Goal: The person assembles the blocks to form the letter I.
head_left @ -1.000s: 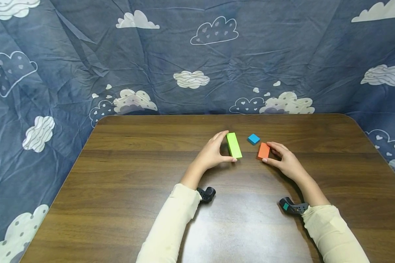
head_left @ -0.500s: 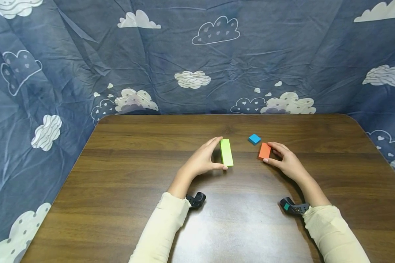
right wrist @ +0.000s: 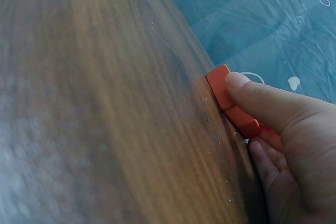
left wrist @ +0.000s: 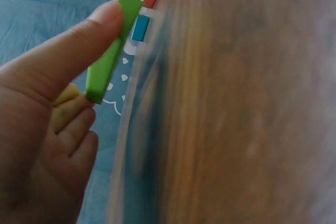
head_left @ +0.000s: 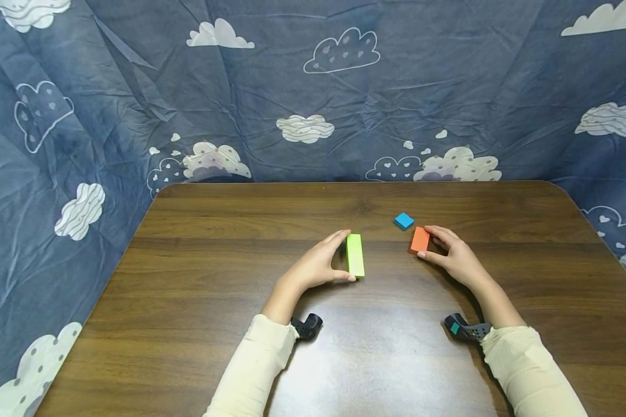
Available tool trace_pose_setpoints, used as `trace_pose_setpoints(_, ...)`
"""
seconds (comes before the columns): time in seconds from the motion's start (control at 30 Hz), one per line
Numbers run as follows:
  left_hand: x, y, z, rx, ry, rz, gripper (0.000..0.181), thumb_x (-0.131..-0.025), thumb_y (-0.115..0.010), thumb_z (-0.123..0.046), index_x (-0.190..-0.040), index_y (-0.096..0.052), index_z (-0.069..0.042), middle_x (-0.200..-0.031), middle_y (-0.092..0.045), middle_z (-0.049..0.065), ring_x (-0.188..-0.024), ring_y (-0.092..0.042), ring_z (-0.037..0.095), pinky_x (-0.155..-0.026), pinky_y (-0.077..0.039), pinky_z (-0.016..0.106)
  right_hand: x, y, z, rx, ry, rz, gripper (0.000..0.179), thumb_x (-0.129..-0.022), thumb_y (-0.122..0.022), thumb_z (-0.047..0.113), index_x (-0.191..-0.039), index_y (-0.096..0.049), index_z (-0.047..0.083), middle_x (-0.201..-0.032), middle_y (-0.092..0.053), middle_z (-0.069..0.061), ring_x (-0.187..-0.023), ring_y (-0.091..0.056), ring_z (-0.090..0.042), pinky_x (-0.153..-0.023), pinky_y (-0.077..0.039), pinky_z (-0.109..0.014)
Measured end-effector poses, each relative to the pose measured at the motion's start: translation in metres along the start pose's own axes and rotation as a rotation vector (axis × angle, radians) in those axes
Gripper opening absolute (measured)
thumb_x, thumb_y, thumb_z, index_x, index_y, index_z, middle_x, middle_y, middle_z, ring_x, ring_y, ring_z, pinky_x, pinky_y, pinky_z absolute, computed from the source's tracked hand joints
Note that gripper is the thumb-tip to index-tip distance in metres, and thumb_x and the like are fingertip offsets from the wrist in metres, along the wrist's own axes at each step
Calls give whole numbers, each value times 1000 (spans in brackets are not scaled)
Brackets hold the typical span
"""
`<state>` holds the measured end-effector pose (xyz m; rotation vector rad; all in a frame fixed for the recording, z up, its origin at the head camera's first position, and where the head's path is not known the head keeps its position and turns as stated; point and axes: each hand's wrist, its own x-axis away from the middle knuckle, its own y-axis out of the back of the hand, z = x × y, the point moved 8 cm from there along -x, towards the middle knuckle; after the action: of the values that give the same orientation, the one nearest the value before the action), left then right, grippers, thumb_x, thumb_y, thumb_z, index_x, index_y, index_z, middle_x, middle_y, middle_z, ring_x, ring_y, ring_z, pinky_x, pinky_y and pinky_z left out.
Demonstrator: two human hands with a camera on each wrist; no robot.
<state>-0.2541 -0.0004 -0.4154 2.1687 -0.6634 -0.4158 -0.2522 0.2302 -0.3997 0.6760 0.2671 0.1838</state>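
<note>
My left hand (head_left: 315, 263) pinches a long lime-green block (head_left: 355, 255) by its two ends, thumb on the near end and fingers on the far end. In the left wrist view the green block (left wrist: 113, 51) looks raised off the tabletop. To the right, my right hand (head_left: 452, 255) pinches an orange-red block (head_left: 419, 240), which sits on the table. The right wrist view has the thumb against one end of this orange-red block (right wrist: 221, 87), with fingers at the other end. A small flat blue block (head_left: 404, 220) lies just beyond it, touched by neither hand.
The brown wooden table (head_left: 214, 255) has rounded far corners. Behind it hangs a dark blue cloth (head_left: 271, 87) with white clouds. Each wrist carries a black camera mount, the left mount (head_left: 309, 326) and the right mount (head_left: 465, 328).
My left hand has drawn the green block toward me and a little to the left, away from the blue block. The right hand and the orange-red block have stayed in place.
</note>
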Motion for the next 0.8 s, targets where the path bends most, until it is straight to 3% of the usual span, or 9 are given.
trace_pose_setpoints(0.33,-4,-12,7,0,10,48,96,-68,-77,-38,-142,-24,-5,-143,-28,12,-130,-26,20,-105,-20,29,-6,2,-5,-24,27,3,53,-78,-65,-5,-123,-39,-18,-124,-38,-33,-110,-42,-45,-92,-34,-45)
trace_pose_setpoints(0.5,-4,-14,9,11,10,57,95,-68,-77,-38,-141,-26,-5,-143,-29,11,-130,-26,19,-105,-20,28,-8,1,-14,-31,-1,13,59,-78,-66,-2,-126,-36,-18,-126,-35,-33,-111,-41,-45,-92,-33,-46)
trace_pose_setpoints(0.7,-5,-14,8,5,-22,59,88,-68,-78,-36,-137,-33,-4,-142,-31,8,-129,-27,16,-105,-20,25,-13,-2,-43,-36,11,0,65,-77,-71,5,-127,-35,-16,-128,-32,-29,-111,-42,-40,-91,-34,-10)
trace_pose_setpoints(0.8,-4,-14,9,14,-21,64,89,-67,-78,-38,-137,-34,-5,-142,-31,7,-129,-27,16,-105,-21,26,-14,-2,-47,-45,-2,-9,63,-77,-71,6,-125,-37,-16,-127,-33,-29,-111,-42,-40,-89,-32,-6)
